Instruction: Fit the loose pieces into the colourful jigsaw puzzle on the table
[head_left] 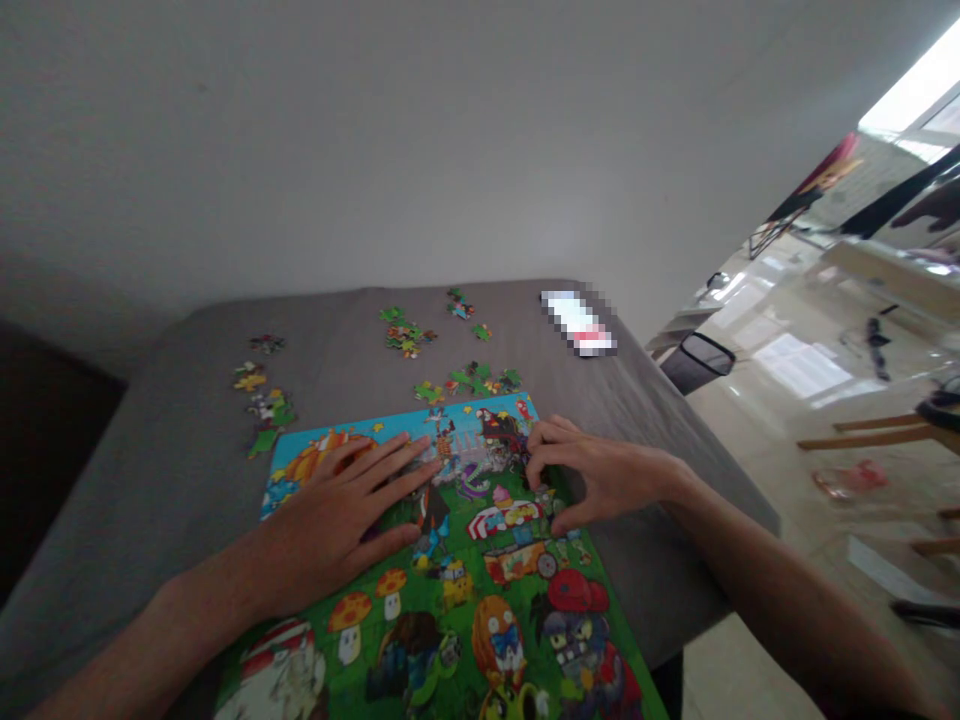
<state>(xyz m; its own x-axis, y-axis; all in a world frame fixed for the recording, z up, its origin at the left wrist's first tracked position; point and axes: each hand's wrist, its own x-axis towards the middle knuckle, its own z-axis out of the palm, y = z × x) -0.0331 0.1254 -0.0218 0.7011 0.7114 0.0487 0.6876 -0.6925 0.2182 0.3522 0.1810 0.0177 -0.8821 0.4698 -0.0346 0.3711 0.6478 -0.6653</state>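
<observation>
The bare left hand is resting on the big, bright green jigsaw puzzle with spread fingers. The bare right hand is curling its spread fingers on it too.

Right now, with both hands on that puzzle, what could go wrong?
The left hand lies flat on the jigsaw puzzle, and the right hand is cupped on it, so a push could separate joined pieces. The loose pieces lie just past the puzzle's far edge, where a careless reach might scatter them. The puzzle's near end also seems to run close to the edge of the gray-covered table, so it might slip over if dragged.
</observation>
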